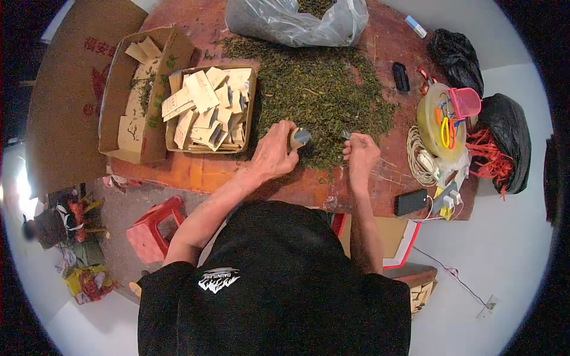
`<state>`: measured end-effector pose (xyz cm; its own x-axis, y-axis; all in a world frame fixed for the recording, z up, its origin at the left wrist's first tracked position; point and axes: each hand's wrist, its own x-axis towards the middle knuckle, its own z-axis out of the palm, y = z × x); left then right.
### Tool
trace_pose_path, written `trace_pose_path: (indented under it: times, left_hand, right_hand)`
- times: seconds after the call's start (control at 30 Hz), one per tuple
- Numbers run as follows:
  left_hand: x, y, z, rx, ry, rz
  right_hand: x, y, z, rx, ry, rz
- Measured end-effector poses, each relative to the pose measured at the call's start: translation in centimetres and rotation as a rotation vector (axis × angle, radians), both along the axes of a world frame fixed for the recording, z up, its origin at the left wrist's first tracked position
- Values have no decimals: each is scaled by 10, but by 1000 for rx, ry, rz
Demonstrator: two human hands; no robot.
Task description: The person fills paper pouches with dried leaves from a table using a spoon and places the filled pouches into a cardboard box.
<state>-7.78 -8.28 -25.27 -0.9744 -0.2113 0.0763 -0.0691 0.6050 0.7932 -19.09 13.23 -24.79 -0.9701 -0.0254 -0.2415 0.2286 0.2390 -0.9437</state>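
Note:
My left hand is closed around a small paper packet. The packet's open mouth shows a silvery lining and faces right. My right hand is closed in a pinch on a small shiny thing, too small to name for certain. Both hands are at the near edge of a wide spread of dried green leaves, which lies on the reddish table. Left of my left hand stands a cardboard box heaped with brown paper packets.
A larger carton stands at the left. A clear plastic bag of leaves sits at the far edge. On the right are a tub with coloured scissors, a coiled cord, a black phone-like block and black bags. A red stool stands below.

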Motion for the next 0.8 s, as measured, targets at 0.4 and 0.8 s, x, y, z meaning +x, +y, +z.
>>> trace_pose_path:
  times: [0.4,0.8]
  left_hand:
    - [-5,2,5,-11,21,21]
    - [-6,5,4,-43,28,40]
  right_hand:
    - [-1,2,17,-59,-51,-5]
    - [17,-19,71,-8,7,118]
